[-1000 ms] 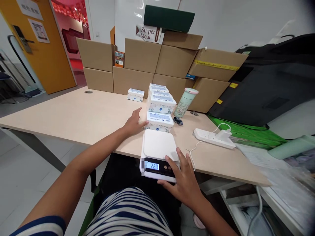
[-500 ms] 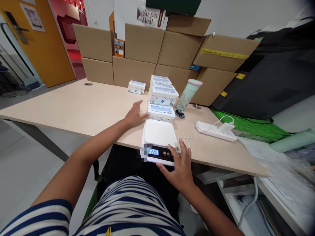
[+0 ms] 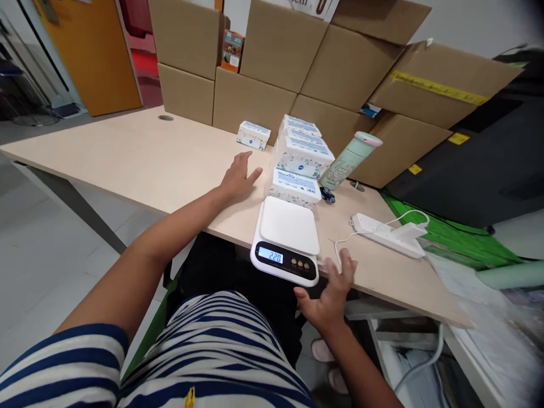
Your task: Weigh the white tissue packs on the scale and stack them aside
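A white digital scale [image 3: 289,226] lies at the table's front edge with a bare weighing plate. Its lit display [image 3: 271,255] reads 220. My right hand [image 3: 329,292] is beside the scale's lower right corner, fingers apart and holding nothing. Over the table to the left, my left hand [image 3: 240,178] is open, its thumb stretched toward a tissue pack [image 3: 294,187] just behind the scale. Behind that pack, more tissue packs [image 3: 305,157] are stacked. A single tissue pack [image 3: 254,135] stands apart near the boxes.
Cardboard boxes [image 3: 255,102] line the back of the table [image 3: 127,158]. A pale green bottle [image 3: 348,161] leans in view right of the tissue packs, with a small dark object [image 3: 327,194] at its base. Further right lies a white power strip [image 3: 386,235] with a cable.
My right hand has moved off the scale's control panel, to the right and down. My left hand has drawn slightly away from the tissue pack. The view has tilted down.
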Demonstrator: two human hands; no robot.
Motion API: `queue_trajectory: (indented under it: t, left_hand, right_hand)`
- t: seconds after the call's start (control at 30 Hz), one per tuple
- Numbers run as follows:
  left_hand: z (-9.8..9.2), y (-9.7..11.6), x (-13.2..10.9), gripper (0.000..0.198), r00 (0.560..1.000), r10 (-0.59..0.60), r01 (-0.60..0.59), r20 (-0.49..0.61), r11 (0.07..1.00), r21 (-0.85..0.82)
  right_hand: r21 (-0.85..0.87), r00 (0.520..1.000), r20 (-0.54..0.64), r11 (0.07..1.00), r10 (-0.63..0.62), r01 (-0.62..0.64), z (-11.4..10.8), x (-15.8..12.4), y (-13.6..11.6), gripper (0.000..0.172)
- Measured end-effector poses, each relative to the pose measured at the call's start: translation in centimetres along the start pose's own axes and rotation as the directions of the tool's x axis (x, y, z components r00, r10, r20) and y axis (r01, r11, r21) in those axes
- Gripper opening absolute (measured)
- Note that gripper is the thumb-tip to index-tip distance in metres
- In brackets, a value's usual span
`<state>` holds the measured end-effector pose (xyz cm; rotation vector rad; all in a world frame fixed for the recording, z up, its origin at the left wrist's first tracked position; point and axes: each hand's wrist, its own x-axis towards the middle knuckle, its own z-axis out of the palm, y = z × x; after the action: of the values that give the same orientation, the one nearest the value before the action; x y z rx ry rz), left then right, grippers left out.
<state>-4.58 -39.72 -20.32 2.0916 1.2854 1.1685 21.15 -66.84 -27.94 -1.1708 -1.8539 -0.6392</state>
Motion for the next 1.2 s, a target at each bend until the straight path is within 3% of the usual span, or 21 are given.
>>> queue_trajectory:
  t: [0.17,0.3,0.4,0.47,0.57,0.63,0.7,0.8,0.87,0.93,0.97,1.07,1.1,1.13,1.2]
  left_hand:
    - [-1.8,-4.5,3.3,0.091,0.999,0.004,-0.015,0.039,0.959,0.282]
    - [-5.4,-8.6,8.8,0.102,0.964,-0.065,-0.097,0.259,0.82,0.564]
    - [-6.9,-10.2,13.6,0.11,0.959,-0.145,-0.045,0.244,0.771,0.636]
    - [-6.7,-10.0,16.5,0.118,0.964,-0.202,0.053,0.17,0.779,0.625]
    - [-5.5,-8.5,19.8,0.128,0.961,-0.259,0.168,0.097,0.824,0.54]
    - [-4.8,-7.7,21.7,0.124,0.974,-0.207,0.137,0.093,0.864,0.485]
    - [-4.3,-7.4,24.2,0.138,0.979,-0.184,0.122,0.092,0.879,0.461]
    - [-3.1,-7.6,28.6,0.148,0.979,-0.205,0.187,-0.017,0.853,0.488]
    - [-2.2,-7.4,30.9,0.15,0.99,-0.136,0.098,0.035,0.847,0.522]
    - [-1.7,-7.0,32.0,0.162,0.984,-0.081,-0.023,0.161,0.83,0.557]
    - [-1.7,-6.8,32.2,0.17,0.975,-0.077,-0.056,0.207,0.819,0.571]
    - [-1.9,-6.4,32.0,0.183,0.952,-0.182,0.003,0.246,0.809,0.588]
    - [-2.0,-6.4,32.0,0.184,0.942,-0.239,0.058,0.236,0.807,0.587]
    - [-2.1,-6.6,32.2,0.184,0.929,-0.297,0.115,0.22,0.797,0.592]
    - [-2.3,-7.2,33.0,0.185,0.912,-0.372,0.192,0.173,0.759,0.622]
  right_hand:
    - [-0.058,0.985,-0.171,0.998,0.001,-0.011,0.3,-2.8,5.3,0.089]
    - [-0.107,0.973,-0.228,0.993,0.022,-0.047,0.7,-6.1,9.2,0.093]
    - [-0.169,0.952,-0.283,0.971,0.115,-0.168,0.0,-7.7,10.2,0.088]
    - [-0.281,0.955,-0.216,0.924,0.204,-0.261,-0.7,-9.0,10.1,0.088]
    - [-0.442,0.918,-0.161,0.805,0.362,-0.395,-1.1,-11.8,8.8,0.092]
    - [-0.54,0.896,-0.146,0.725,0.42,-0.428,-1.1,-13.7,7.7,0.095]
    - [-0.64,0.879,-0.159,0.63,0.45,-0.439,-1.5,-15.0,6.7,0.099]
    - [-0.753,0.847,-0.271,0.447,0.458,-0.483,-4.1,-15.5,5.7,0.097]
    - [-0.794,0.818,-0.297,0.349,0.493,-0.498,-7.1,-15.0,5.2,0.08]
    - [-0.816,0.749,-0.215,0.306,0.626,-0.49,-10.8,-14.2,4.6,0.055]
    - [-0.82,0.674,-0.151,0.289,0.724,-0.494,-12.6,-13.8,4.1,0.05]
    - [-0.826,0.332,-0.016,0.175,0.943,-0.536,-17.2,-13.4,2.6,0.061]
    - [-0.834,0.249,0.002,0.138,0.969,-0.533,-18.3,-13.6,2.0,0.064]
    - [-0.846,0.194,0.014,0.115,0.981,-0.521,-19.3,-13.9,1.5,0.066]
    - [-0.873,0.155,0.033,0.104,0.987,-0.477,-21.2,-14.5,0.8,0.066]
